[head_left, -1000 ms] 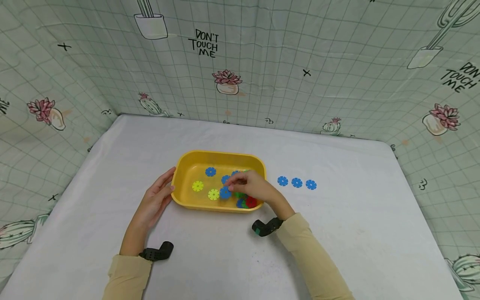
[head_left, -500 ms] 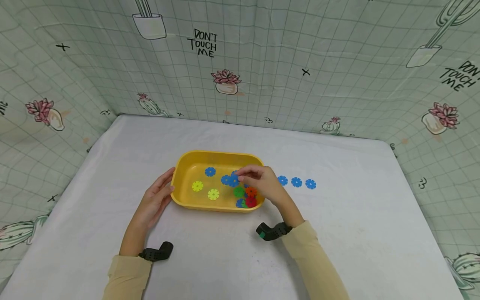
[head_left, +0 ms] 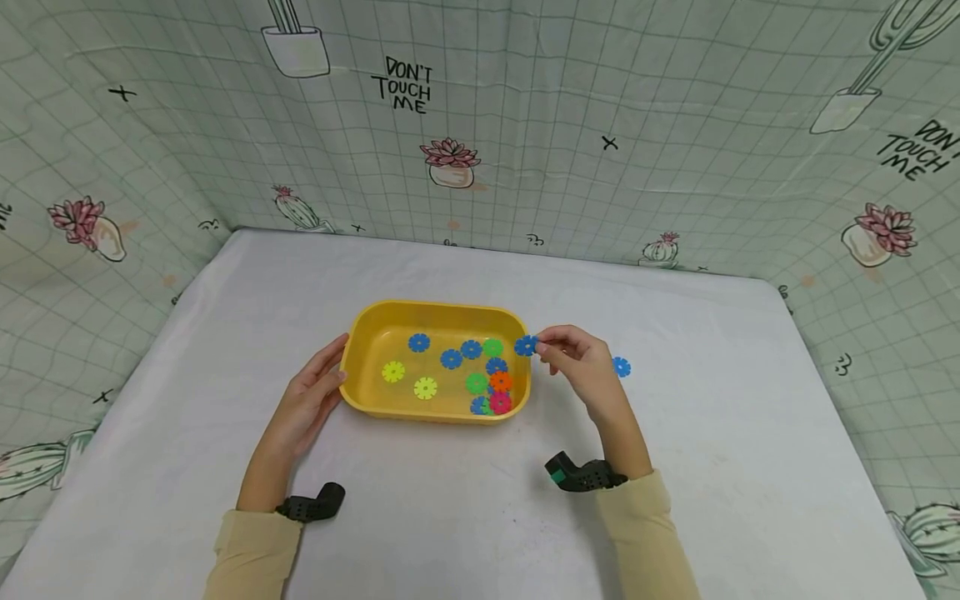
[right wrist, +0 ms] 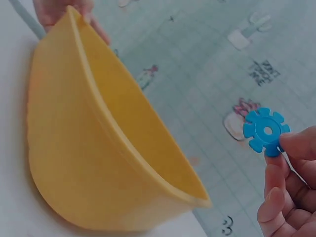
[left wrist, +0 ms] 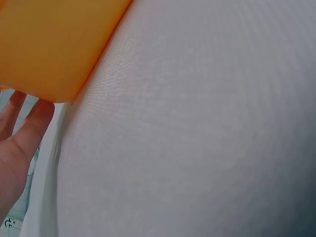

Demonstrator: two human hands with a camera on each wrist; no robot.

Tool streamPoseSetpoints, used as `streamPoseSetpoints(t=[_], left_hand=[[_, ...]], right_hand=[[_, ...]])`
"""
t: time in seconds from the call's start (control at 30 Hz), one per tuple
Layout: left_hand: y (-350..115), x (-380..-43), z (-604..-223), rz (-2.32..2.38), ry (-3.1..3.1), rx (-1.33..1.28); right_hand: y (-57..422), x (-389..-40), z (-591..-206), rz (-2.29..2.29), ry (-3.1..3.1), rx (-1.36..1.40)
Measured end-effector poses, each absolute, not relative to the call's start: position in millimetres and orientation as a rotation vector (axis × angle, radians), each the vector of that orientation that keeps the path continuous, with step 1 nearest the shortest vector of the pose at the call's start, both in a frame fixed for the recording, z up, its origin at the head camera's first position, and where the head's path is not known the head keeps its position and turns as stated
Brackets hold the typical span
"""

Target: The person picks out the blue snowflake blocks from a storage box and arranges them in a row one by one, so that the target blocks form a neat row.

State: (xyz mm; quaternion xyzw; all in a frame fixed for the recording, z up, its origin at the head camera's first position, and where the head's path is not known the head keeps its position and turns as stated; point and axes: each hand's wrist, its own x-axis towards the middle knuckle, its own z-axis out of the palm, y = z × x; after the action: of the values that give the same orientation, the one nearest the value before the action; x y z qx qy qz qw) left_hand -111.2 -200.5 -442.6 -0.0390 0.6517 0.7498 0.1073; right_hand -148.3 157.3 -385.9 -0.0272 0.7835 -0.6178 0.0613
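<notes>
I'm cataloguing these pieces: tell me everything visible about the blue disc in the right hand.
The blue disc is flat and round, with a notched, flower-like rim and a round central hole; it looks like undamaged plastic. The right hand pinches it by its edge. It is in the air by the right end of the yellow tray.

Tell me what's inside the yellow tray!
Blue discs, yellow discs, green discs, an orange disc and a pink disc. The last two overlap others, so what's fully underneath is hidden.
</notes>
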Motion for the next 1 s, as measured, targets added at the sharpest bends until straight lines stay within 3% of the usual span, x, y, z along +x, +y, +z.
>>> streamPoseSetpoints(t=[0.47,0.57,0.83,1.0], left_hand=[[-200,-110,-439,2.205,1.908,-0.102],[-200,-110,-439,2.210,1.902,-0.089],[-200,-111,-440,2.226,1.890,-0.072],[-200,-111,-440,2.228,1.886,-0.070]], right_hand=[[215,-138,-385,-2.025,2.464,0.299],[233,-141,-398,-2.002,2.506,0.378],[301,-167,-478,-1.951,2.550,0.620],[302,-158,-462,-1.961,2.461,0.740]])
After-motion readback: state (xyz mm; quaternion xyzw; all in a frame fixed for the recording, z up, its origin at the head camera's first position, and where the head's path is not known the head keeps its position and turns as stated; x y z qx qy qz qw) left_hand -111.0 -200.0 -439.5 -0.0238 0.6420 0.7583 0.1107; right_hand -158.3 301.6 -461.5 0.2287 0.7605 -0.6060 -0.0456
